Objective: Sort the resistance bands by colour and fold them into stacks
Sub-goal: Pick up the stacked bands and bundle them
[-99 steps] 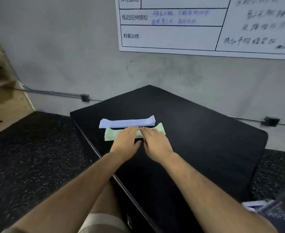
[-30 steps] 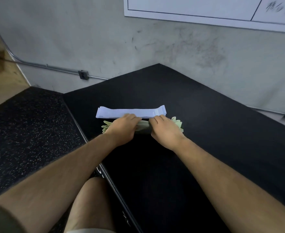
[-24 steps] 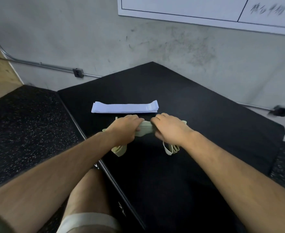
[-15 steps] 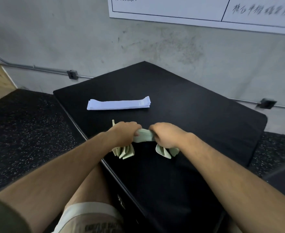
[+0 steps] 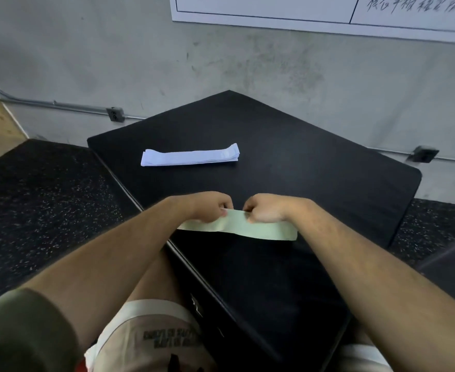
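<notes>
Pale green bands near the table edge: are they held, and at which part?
Yes. The left hand and the right hand both pinch the pale green flat resistance bands at the far long edge, near the middle.

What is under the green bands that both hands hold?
Under the green bands only the black table shows; whether they rest on it is unclear. The left hand and right hand cover their upper edge.

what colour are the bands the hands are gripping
Pale green flat elastic bands, clearest in the head view.
</notes>
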